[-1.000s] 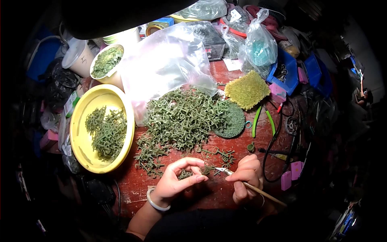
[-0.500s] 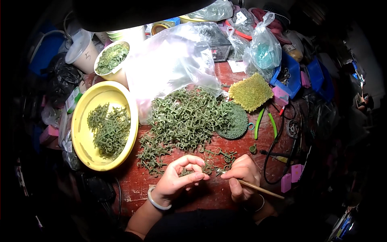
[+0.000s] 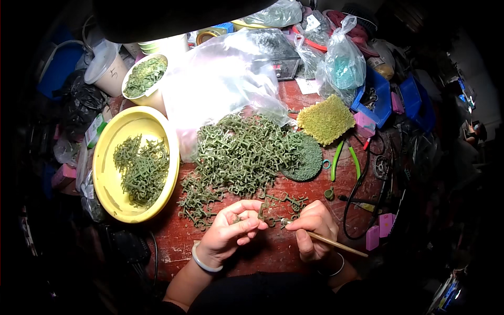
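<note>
My left hand (image 3: 228, 236) pinches a small green hook-shaped piece (image 3: 262, 211) between thumb and fingers, with another green bit in the palm. In my right hand (image 3: 314, 228) is a thin wooden-handled tool (image 3: 338, 245), its pale tip pointing toward the left hand's piece, a small gap apart. Beyond both hands lies a big pile of similar green pieces (image 3: 239, 157), with a few loose ones (image 3: 294, 201) nearer the fingers. More such pieces (image 3: 142, 170) sit in a yellow basin (image 3: 105, 197) at the left.
A clear plastic bag (image 3: 215, 79) borders the pile at the back. A yellow bumpy pad (image 3: 326, 121), a round green pad (image 3: 308, 160), green-handled pliers (image 3: 337, 161) and a black cable (image 3: 353, 210) lie right. A white tub (image 3: 152, 97) of green pieces stands back left.
The left fingers have turned and now show the green piece upright at their tips. The right hand with the tool has shifted very slightly left.
</note>
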